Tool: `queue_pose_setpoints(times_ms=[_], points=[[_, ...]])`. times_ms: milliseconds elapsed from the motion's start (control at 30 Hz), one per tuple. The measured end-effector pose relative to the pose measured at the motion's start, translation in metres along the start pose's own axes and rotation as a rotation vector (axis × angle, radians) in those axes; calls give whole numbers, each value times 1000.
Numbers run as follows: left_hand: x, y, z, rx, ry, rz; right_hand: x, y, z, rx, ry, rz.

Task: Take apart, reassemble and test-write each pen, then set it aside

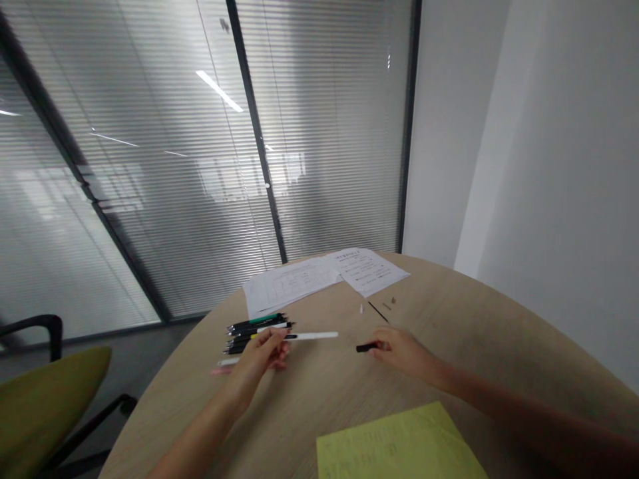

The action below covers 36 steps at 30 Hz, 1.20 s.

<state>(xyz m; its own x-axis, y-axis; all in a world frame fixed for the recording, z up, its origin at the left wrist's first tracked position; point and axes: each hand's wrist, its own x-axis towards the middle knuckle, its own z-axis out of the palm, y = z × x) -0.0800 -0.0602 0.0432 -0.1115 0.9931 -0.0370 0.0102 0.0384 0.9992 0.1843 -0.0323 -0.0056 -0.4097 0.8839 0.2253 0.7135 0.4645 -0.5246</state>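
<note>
My left hand [263, 351] pinches a white pen [317, 335] that has a dark section by my fingers and points to the right. Just behind that hand lies a bunch of pens [249, 329], mostly black, some with green or white parts. Closed around a short black cylinder [366, 347] is my right hand [397, 349]; the cylinder's kind is unclear, as my fingers cover one end. Beyond the right hand rest a thin dark stick [378, 312], like a pen refill, a small white piece [362, 309] and a tiny brownish piece [393, 301].
Printed paper sheets [294, 283] lie at the far side of the round wooden table [499, 346]. A yellow sheet [399, 446] lies at the near edge. A green chair [54, 406] stands at left; blinds [334, 133] and a white wall [559, 146] are beyond.
</note>
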Motion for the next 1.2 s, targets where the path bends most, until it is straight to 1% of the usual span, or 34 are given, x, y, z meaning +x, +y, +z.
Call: queue_pose_setpoints(times_ms=[100,133,200,300,400,533,700,867,933,1000,1033,1100,1167,1200], points=[[4,-2,-3,-24,27,-21,9,8,5,-50,51,50],[5,-2,-4,-24,24,-32,13,8,7,-96,65,67],[5,-3,-4,-19,4,-36,23,4,9,-230,89,87],[4,-4,-3,-8,-12,-18,41,-7,10,-389,102,64],[5,-5,-3,11,2,-22,60,-13,14,-441,111,59],[4,-3,-4,44,10,-19,76,-12,23,-489,112,59],[3,-4,-4,85,26,44,78,-10,30,-493,98,49],[8,-11,-6,164,22,94,66,-10,21,-463,91,28],[10,-14,-6,225,23,147,56,-9,15,-447,96,15],[12,-16,-6,319,32,243,43,-7,7,-430,99,-2],[14,-17,-6,389,25,327,34,-5,3,-417,97,-9],[16,-20,-5,587,-27,543,17,0,-5,-380,95,-13],[19,-22,-2,840,-106,750,-1,6,-11,-368,89,-3],[20,-23,0,975,-142,832,-10,10,-14,-367,92,4]])
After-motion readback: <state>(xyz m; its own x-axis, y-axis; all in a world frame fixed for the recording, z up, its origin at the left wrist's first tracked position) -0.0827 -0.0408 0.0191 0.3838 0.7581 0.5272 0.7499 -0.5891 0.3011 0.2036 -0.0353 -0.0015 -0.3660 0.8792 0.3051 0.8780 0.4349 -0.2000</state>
